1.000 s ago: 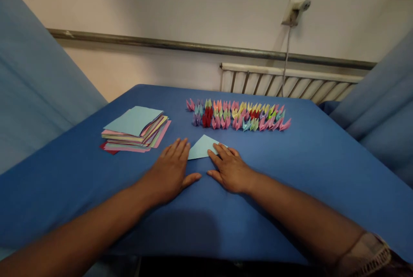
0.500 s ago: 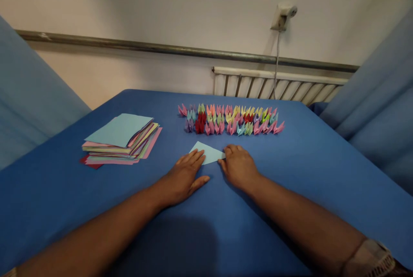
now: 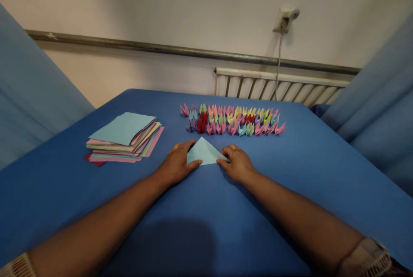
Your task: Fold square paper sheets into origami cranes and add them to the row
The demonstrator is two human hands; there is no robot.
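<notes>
A: What lies at the centre?

B: The paper (image 3: pixel 205 153), pale blue, in the middle of the frame: a folded triangle, apex toward the top edge.

A: How is it held?

B: Left hand (image 3: pixel 176 163), pinching the left corner, thumb at the lower edge, fingers behind. Right hand (image 3: pixel 238 164), pinching the right corner between thumb and bent fingers.

A: Why at both corners?

B: Presumably to steady the paper and draw its lower edge straight, with the middle uncovered. Whether it is lifted off the desk (image 3: pixel 277 161) cannot be told.

A: And farther out?

B: Left of centre, the stack (image 3: pixel 125 137), loosely squared, a red sheet (image 3: pixel 94 159) jutting at lower left; likely set there to be within reach yet clear of the paper. Right of centre, above the paper, the folded figures (image 3: pixel 232 127), in close rows, probably to save room.

A: The background?

B: Rail (image 3: pixel 155 47) and radiator (image 3: pixel 258 80) along the wall (image 3: pixel 167 1); curtains (image 3: pixel 35 83) at both side edges.
</notes>
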